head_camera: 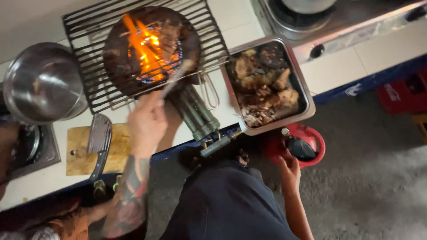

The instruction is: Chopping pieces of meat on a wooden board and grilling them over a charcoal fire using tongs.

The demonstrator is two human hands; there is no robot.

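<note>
White tiled tabletop (249, 26) is running across the upper view, with grey concrete floor (373, 178) showing below it. A black wire grill rack (89, 58) is lying on the tabletop, carrying a dark slab of meat (129, 53) with orange flame (144, 46) burning at its centre. The left hand (147, 122) is clenching around a thin metal tool (175, 80); blur is hiding what kind. The tool is running on a diagonal, up and to the right from the fist, its tip pointing into the meat just right of the flame. A green-grey gas torch (198, 115) is sitting just beside this hand, its long axis slanting from the rack down toward the tabletop edge. The right hand (289, 171) is hanging well below the edge, touching a red round object (307, 144); its grip cannot be judged. The left hand is the nearer one to the meat. A steel tray of cooked pieces (302, 84) is standing right of the rack, a steel pot (42, 82) left of it, and a cleaver (98, 138) is lying on a wooden board (78, 155).
</note>
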